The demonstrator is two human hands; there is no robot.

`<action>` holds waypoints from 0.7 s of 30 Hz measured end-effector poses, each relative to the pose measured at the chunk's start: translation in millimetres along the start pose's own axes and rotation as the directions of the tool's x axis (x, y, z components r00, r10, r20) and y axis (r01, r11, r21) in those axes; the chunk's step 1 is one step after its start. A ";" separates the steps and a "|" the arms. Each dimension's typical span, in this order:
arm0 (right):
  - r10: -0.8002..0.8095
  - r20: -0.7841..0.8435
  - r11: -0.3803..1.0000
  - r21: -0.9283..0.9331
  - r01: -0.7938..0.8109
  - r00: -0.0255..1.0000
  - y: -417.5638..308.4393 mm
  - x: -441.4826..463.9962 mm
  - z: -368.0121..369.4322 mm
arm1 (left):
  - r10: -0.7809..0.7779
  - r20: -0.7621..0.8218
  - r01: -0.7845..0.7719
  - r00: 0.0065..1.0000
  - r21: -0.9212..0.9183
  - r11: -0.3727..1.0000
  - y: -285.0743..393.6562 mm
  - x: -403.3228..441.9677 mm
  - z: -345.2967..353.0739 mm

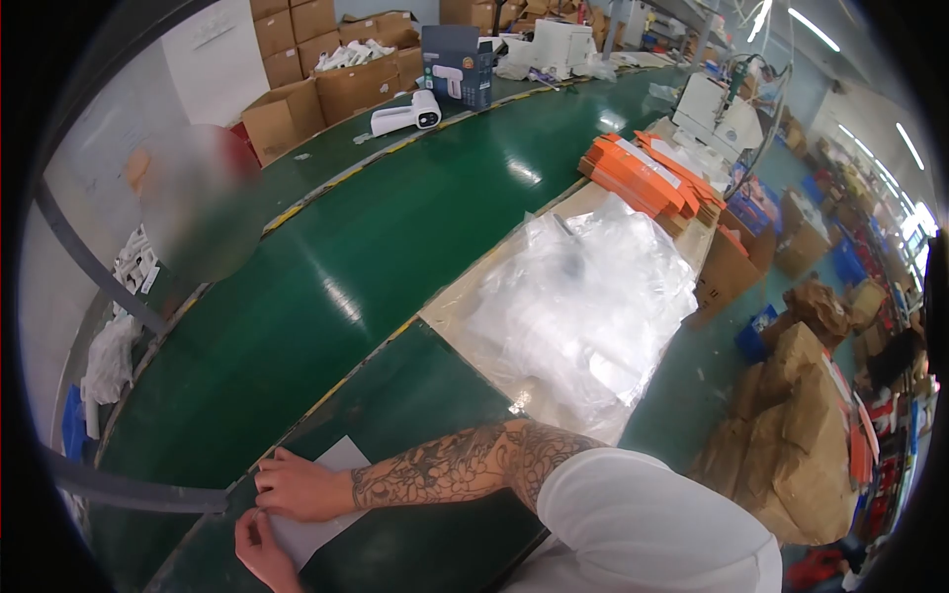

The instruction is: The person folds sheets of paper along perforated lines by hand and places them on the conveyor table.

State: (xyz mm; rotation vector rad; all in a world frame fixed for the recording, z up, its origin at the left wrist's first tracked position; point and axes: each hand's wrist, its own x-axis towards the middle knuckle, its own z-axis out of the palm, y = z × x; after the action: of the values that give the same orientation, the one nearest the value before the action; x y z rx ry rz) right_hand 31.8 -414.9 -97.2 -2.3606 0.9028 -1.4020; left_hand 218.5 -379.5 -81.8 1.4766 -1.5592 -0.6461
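A flat, pale sheet [314, 542] lies on the green work surface at the lower left; whether it is paper or a thin plastic bag I cannot tell. My right hand [301, 484], at the end of a tattooed forearm, rests over its left part with the fingers curled at the edge. Just below, my left hand [261, 553] pinches the same edge, its fingertips close to the right hand's. A heap of clear plastic bags [583, 296] lies on a cardboard sheet [450, 314] to the right of the hands.
A green conveyor belt [415, 217] runs past the bench. Beyond it are a white handheld device [407, 115], a dark box [457, 67] and brown cartons [282, 121]. Orange folded boxes [643, 178] lie beyond the bags. A grey metal bar [138, 491] crosses at left.
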 end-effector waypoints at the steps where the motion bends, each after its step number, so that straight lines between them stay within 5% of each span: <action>1: -0.029 -0.025 1.000 0.009 0.029 0.999 0.5 0.5 0.5 | 0.010 0.009 -0.010 1.000 -0.008 1.000 -1.7 1.7 0.2; 12: 0.005 0.041 0.999 0.031 -0.006 0.999 1.1 0.1 -0.3 | 0.040 0.015 -0.040 0.999 -0.028 0.999 -17.0 4.6 1.8; 16: -0.009 0.027 0.992 -0.127 0.012 1.000 8.7 -4.6 -5.2 | 0.072 -0.009 -0.072 0.997 0.064 0.995 2.0 1.4 9.7; 18: -0.048 0.074 0.972 -0.227 0.064 0.996 4.4 -0.5 -12.4 | -0.069 -0.066 0.079 0.995 0.172 0.982 36.7 -4.9 13.2; 21: -0.060 -0.005 0.998 -0.016 0.060 0.998 4.5 1.1 -22.3 | -0.043 -0.027 0.047 0.999 0.144 0.988 66.2 -10.1 14.3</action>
State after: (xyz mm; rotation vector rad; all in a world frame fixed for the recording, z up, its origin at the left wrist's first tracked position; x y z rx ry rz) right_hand 11.4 -417.0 -87.3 -2.4156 0.8545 -1.4294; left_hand 171.2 -361.7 -35.5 1.6254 -1.5867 -0.5489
